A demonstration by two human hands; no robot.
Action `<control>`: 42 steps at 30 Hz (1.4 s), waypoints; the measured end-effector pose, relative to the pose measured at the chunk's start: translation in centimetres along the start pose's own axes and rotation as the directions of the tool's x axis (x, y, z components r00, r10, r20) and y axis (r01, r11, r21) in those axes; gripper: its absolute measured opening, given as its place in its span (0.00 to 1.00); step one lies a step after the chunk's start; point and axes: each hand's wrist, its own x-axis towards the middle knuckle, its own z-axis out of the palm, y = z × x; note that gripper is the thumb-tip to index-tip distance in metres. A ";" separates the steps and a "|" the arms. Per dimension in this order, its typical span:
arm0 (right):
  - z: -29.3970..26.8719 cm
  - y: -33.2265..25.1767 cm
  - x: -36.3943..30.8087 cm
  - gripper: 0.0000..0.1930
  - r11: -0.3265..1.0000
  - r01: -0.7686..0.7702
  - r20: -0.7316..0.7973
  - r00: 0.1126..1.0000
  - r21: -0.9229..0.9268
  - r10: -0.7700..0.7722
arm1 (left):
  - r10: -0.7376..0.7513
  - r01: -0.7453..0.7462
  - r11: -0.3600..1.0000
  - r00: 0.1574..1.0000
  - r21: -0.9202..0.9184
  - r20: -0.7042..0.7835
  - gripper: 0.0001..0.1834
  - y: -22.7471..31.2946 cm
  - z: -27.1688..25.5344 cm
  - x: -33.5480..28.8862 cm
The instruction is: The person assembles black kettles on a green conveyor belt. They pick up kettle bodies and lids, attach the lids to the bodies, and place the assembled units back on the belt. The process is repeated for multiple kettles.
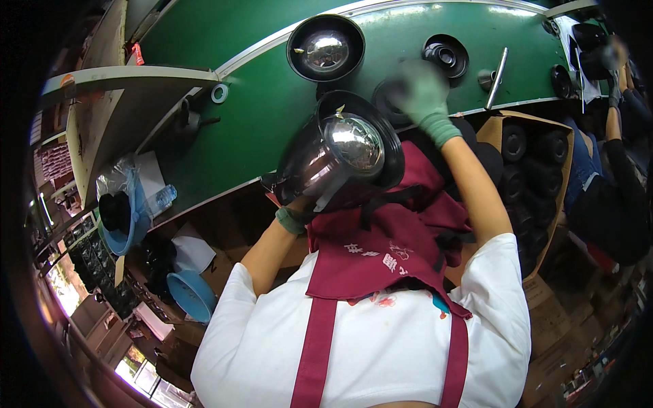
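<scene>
My left hand (pixel 299 206), in a green-cuffed glove, is under a glossy black lamp shade (pixel 306 160), holding it at the bench's front edge. The shade is tilted and a shiny, mirror-like dome (pixel 356 144) shows in its wide mouth. Most of the left fingers are hidden behind the shade. My right hand (pixel 423 92), in a pale green glove, is smeared by motion. It is over a black round part (pixel 388 98) on the bench, and I cannot tell whether it touches it. Beyond the held shade lies a similar black shade (pixel 326 49) with a shiny dome.
On the green bench (pixel 252 139) are a black ringed disc (pixel 445 56), a metal rod (pixel 498 78) and a tape roll (pixel 219 93). A carton of black parts (pixel 513 146) stands at right, near a co-worker (pixel 609 197). Blue basins (pixel 192 296) are at left.
</scene>
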 end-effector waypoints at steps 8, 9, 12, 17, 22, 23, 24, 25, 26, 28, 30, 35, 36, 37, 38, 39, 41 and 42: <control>3.5 0.4 -2.4 0.51 0.990 0.095 -0.084 0.991 -0.108 -0.104 | -0.002 0.000 0.994 1.000 0.105 0.021 0.28 1.5 -0.3 -2.6; 3.0 1.3 -2.0 0.50 0.877 0.018 -0.144 0.988 0.481 0.059 | -0.009 0.003 0.991 0.999 0.136 0.044 0.28 2.0 -0.1 -2.5; -6.4 -4.9 -6.3 0.49 0.026 -0.083 0.077 0.984 0.996 0.159 | -0.008 -0.009 0.968 0.998 0.252 0.064 0.28 2.5 -1.2 -3.5; -16.3 -10.7 -16.7 0.55 0.222 -0.119 0.097 0.990 0.968 0.106 | -0.069 -0.022 0.905 0.978 0.425 0.198 0.27 3.2 0.7 -2.1; -17.0 -10.6 -21.1 0.57 0.151 -0.090 0.052 0.970 0.984 0.238 | -0.133 -0.038 0.856 0.947 0.515 0.292 0.27 2.7 3.3 -1.3; -16.9 -10.5 -21.7 0.57 0.133 -0.077 0.042 0.968 0.988 0.248 | -0.141 -0.043 0.848 0.942 0.527 0.303 0.27 2.7 3.7 -1.2; -16.8 -10.3 -22.3 0.57 0.186 -0.073 0.026 0.969 0.980 0.245 | -0.147 -0.051 0.840 0.937 0.540 0.317 0.27 2.7 4.2 -1.2; -16.7 -10.0 -22.9 0.57 0.238 -0.070 0.011 0.971 0.969 0.238 | -0.149 -0.060 0.832 0.934 0.551 0.326 0.27 2.6 4.7 -1.2; -16.6 -9.8 -23.2 0.57 0.289 -0.066 -0.001 0.974 0.955 0.226 | -0.145 -0.073 0.823 0.932 0.563 0.332 0.26 2.5 5.0 -1.2; -16.7 -10.5 -23.8 0.56 0.227 -0.064 0.001 0.964 0.972 0.266 | -0.131 -0.103 0.798 0.932 0.594 0.338 0.26 2.5 5.7 -1.3; -16.6 -10.7 -24.2 0.54 0.237 -0.032 -0.036 0.960 0.971 0.277 | -0.100 -0.153 0.756 0.934 0.637 0.343 0.26 2.7 6.5 -1.4; -17.2 -10.7 -24.9 0.52 0.292 -0.056 -0.031 0.958 0.955 0.285 | -0.019 -0.298 0.578 0.926 0.760 0.378 0.26 4.9 10.0 -1.2; -17.5 -10.4 -25.1 0.51 0.291 -0.076 -0.010 0.959 0.954 0.284 | -0.019 -0.314 0.581 0.917 0.751 0.399 0.26 5.4 10.3 -0.8; -17.6 -10.3 -25.5 0.51 0.270 -0.114 0.034 0.958 0.956 0.285 | -0.038 -0.309 0.618 0.906 0.722 0.421 0.28 6.0 9.6 -0.8; -18.1 -9.9 -25.8 0.50 0.234 -0.172 0.107 0.958 0.957 0.266 | -0.077 -0.179 0.635 0.953 0.751 0.292 0.30 5.8 8.8 -1.1; -19.1 -9.8 -26.2 0.50 0.179 -0.235 0.190 0.953 0.956 0.236 | -0.071 -0.187 0.641 0.951 0.745 0.301 0.30 4.9 6.2 -0.8; -19.0 -9.5 -26.5 0.49 0.061 -0.347 0.331 0.926 0.936 0.182 | -0.081 -0.258 0.546 0.931 0.797 0.357 0.30 3.8 2.3 0.2; -18.4 -9.4 -26.7 0.48 0.008 -0.393 0.385 0.905 0.919 0.181 | -0.096 -0.267 0.530 0.924 0.805 0.369 0.29 4.4 4.9 0.1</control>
